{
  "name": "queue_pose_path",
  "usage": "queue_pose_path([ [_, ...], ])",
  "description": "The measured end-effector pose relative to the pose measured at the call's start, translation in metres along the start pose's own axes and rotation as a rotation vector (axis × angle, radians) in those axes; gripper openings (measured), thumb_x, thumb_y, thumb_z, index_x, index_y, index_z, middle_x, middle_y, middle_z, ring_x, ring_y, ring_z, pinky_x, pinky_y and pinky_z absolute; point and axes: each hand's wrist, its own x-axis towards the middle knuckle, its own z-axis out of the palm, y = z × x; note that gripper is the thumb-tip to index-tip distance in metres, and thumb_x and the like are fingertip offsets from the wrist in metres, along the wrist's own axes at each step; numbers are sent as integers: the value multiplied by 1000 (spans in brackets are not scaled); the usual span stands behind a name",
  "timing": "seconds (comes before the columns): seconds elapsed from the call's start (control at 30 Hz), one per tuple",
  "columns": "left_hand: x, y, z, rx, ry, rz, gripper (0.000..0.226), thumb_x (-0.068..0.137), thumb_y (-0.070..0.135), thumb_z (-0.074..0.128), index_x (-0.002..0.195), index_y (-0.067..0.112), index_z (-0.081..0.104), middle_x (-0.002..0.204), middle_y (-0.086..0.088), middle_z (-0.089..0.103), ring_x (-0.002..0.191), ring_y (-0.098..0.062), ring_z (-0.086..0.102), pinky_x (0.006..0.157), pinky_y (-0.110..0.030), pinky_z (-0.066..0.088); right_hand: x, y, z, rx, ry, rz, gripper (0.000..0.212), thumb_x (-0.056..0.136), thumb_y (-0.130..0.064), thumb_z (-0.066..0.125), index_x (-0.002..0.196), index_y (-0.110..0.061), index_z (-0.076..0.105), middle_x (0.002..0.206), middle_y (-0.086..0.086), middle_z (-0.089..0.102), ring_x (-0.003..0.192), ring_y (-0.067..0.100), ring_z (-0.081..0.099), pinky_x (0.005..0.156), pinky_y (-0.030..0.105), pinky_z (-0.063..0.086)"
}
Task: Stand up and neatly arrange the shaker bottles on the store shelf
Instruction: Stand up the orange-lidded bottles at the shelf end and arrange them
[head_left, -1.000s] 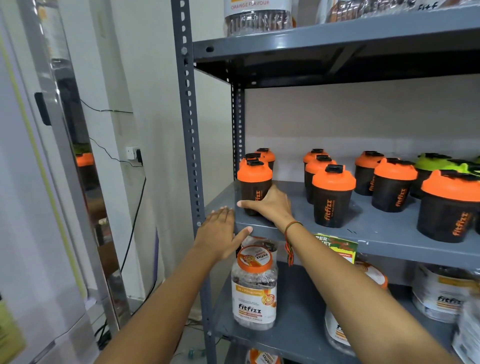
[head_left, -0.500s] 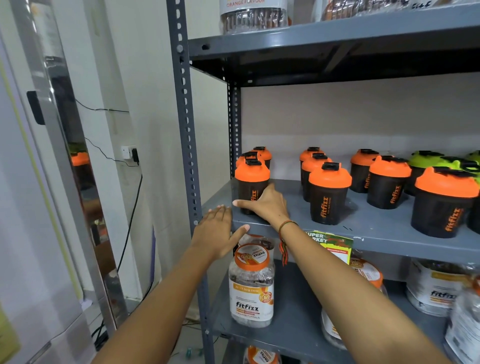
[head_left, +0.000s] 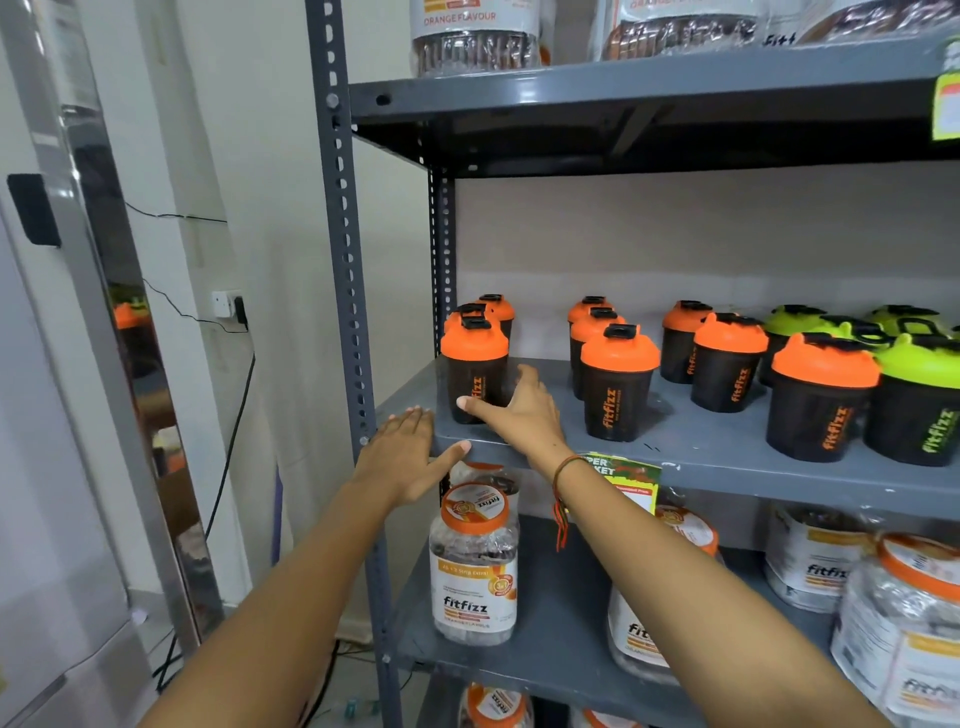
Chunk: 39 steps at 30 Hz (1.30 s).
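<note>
Black shaker bottles with orange lids stand upright in rows on the grey middle shelf (head_left: 701, 447). The front left bottle (head_left: 474, 371) heads a short column against the left post. My right hand (head_left: 522, 413) wraps the base of that bottle, thumb across its front. My left hand (head_left: 402, 457) lies flat and open on the shelf's front left corner, holding nothing. To the right stand another orange-lidded bottle (head_left: 617, 382), more orange ones behind it, and green-lidded bottles (head_left: 917, 400) at the far right.
The perforated grey upright post (head_left: 343, 249) stands just left of my hands. Clear fitfizz jars (head_left: 474, 564) fill the shelf below. More jars sit on the shelf above (head_left: 649, 78). A steel fridge door (head_left: 78, 364) and wall cables are at the left.
Both hands hold nearly the same place; my right hand stays against the front left bottle. The view has drifted slightly.
</note>
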Motion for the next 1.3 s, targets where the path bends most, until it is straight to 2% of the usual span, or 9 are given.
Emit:
queue_pose_path([
  [0.2,7,20,-18,-378,80,-200,101,75,80,47,147,12,26,142,-15,46,125,-35,47,97,-52,43,-21,-11,-32,-18,205,-280,69,82,-50,69,139,-21,42,139,2,50,129,24,45,103,42,42],
  [0.37,21,49,-27,-651,366,-341,110,67,59,77,150,17,19,153,-11,31,135,-33,34,102,-51,36,-25,-22,-77,21,560,-564,49,84,-36,69,128,-18,54,118,-1,58,109,16,53,95,25,43],
  [0.5,33,61,-27,-745,389,-410,118,60,56,83,149,16,17,149,-13,36,131,-36,39,98,-51,40,-20,-5,-109,-16,809,-519,66,79,-40,76,133,-14,49,127,5,54,119,17,46,105,15,26],
  [0.6,39,70,-24,-725,303,-483,120,56,58,84,146,14,19,142,-16,46,126,-40,44,95,-52,42,-20,23,-115,-54,699,-303,98,71,-53,79,146,-9,34,145,14,40,137,27,34,116,31,18],
  [0.73,42,78,-18,-658,249,-552,106,58,59,83,137,12,31,130,-16,55,117,-40,51,89,-50,46,-16,59,-117,-85,388,-43,124,59,-65,83,151,-10,20,154,16,33,142,34,31,113,47,28],
  [0.83,45,79,-17,-642,262,-574,94,60,57,83,128,12,38,122,-14,58,110,-38,55,84,-47,49,-8,73,-118,-115,204,64,114,53,-70,82,138,-11,35,140,13,50,129,34,50,104,48,45],
  [1.0,49,80,-19,-637,286,-576,90,57,62,82,119,11,42,116,-12,60,105,-37,58,77,-43,47,-1,80,-115,-201,186,65,86,54,-75,77,108,-18,43,116,9,65,107,33,63,84,46,54],
  [1.17,49,73,-17,-612,270,-536,87,58,64,80,116,11,43,113,-12,61,103,-35,58,74,-40,45,-3,80,-116,-207,174,58,83,51,-80,71,105,-24,44,112,4,66,103,29,64,84,47,55],
  [1.3,48,62,-16,-618,228,-470,85,58,67,78,117,15,46,115,-9,63,107,-33,58,83,-44,50,-3,77,-116,-207,132,50,78,56,-76,74,106,-24,46,114,4,66,102,27,63,82,42,54],
])
